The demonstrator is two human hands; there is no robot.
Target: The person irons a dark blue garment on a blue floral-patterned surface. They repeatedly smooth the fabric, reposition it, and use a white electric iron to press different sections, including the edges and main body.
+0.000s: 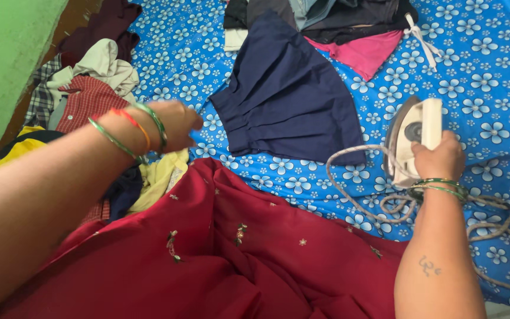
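My right hand (pixel 438 158) grips the handle of a white clothes iron (pixel 415 140) standing on its heel on the blue floral sheet (pixel 473 88), at the right. A pale cord (pixel 373 201) coils from the iron beside my wrist. My left hand (pixel 175 124), with green bangles on the wrist, reaches left over the edge of the sheet toward a pile of clothes (pixel 90 94); its fingers are blurred and I cannot tell if they hold anything. A navy garment (pixel 290 100) lies flat between my hands. Red embroidered fabric (pixel 237 260) covers the near foreground.
A heap of dark, grey and pink clothes (pixel 337 29) lies at the top of the sheet. A checked shirt, beige cloth and yellow cloth (pixel 160 177) pile up at the left. A green wall (pixel 7 59) borders the left side.
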